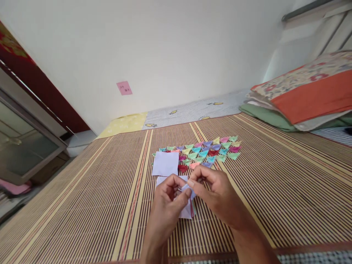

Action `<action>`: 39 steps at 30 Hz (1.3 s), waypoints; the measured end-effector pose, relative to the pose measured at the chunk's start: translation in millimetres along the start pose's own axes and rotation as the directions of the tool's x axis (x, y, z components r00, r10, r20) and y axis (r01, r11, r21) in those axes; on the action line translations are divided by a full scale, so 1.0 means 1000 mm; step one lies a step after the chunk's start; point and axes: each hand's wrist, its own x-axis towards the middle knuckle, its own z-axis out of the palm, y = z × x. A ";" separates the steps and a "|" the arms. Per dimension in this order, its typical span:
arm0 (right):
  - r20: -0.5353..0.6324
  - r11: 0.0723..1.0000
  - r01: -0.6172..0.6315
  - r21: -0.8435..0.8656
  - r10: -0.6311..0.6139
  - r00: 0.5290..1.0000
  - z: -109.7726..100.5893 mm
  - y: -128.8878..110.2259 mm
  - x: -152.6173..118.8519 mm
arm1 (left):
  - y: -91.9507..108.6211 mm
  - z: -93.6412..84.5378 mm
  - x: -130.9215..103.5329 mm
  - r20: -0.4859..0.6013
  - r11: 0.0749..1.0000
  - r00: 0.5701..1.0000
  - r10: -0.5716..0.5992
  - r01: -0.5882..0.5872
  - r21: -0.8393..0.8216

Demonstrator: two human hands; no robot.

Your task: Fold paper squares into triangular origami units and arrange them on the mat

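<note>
Between the fingertips of both hands is a small piece of folded paper (193,194), pale lavender, partly covered by the fingers. My left hand (172,196) pinches it with thumb and index finger from the left. From the right, my right hand (210,185) pinches its upper edge. Below the hands lies a stack of square paper sheets (185,213), lavender on top, with red and green edges showing at its right side. Just beyond it rests a lavender square sheet (165,164). Rows of small folded paper pieces (203,154) in many colours spread behind the hands.
A striped bamboo mat (115,190) covers the bed. Folded bedding (310,95) is piled at the right. A pink note (124,88) is stuck on the white wall (176,51). A glass-fronted cabinet (24,135) stands at the left.
</note>
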 end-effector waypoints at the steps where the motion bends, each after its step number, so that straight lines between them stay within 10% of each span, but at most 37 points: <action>1: -0.011 1.000 0.001 0.016 -0.001 1.000 0.000 0.001 0.000 | 0.000 0.000 0.000 0.006 1.000 1.000 0.005 -0.005 -0.004; 11: 0.005 0.990 -0.038 0.135 0.038 0.999 0.010 0.002 0.000 | -0.008 0.012 0.007 -0.203 0.883 0.979 -0.030 -0.069 -0.464; 22: -0.060 0.996 0.081 0.031 -0.079 0.995 0.008 -0.009 -0.002 | -0.008 0.015 0.002 -0.149 0.967 0.988 0.029 -0.065 -0.244; 30: -0.125 0.793 0.412 -0.449 -0.512 0.850 0.011 0.005 0.002 | 0.005 0.015 -0.008 -0.266 0.972 0.941 0.210 -0.172 0.158; 39: -0.149 0.857 0.401 -0.324 -0.465 0.873 0.013 0.001 0.000 | -0.007 0.001 -0.001 -0.347 0.962 0.897 0.274 -0.257 0.096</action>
